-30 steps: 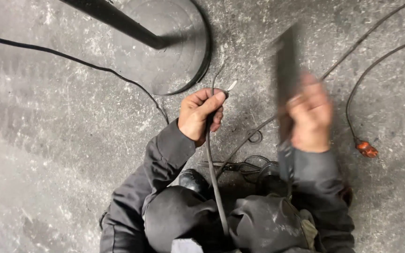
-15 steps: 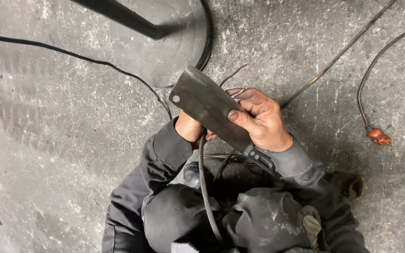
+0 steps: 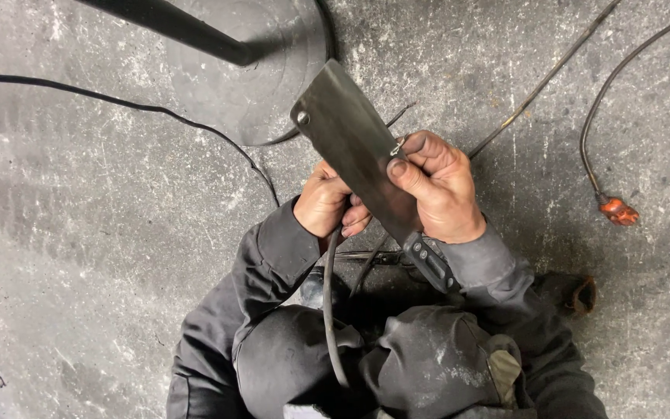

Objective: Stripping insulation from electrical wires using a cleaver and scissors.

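Now the right hand (image 3: 440,190) is clamped on a dark cleaver (image 3: 350,143), blade slanting up-left over the left hand (image 3: 326,203), which is closed around a black cable (image 3: 327,302) above the grey concrete floor (image 3: 102,233).

We see the scene in flat, even, rather cool light from above, neither dim nor harsh. The grey, scuffed concrete floor (image 3: 102,233) shows sharp grain, so focus holds well across the frame. A soft dark shadow pools beneath the person's crouched body, near the dark grey work trousers (image 3: 428,365). The broad dark steel cleaver blade (image 3: 350,140) carries a dull sheen without glare. Both hands look crisp, with no motion blur. We notice little bending at the edges.
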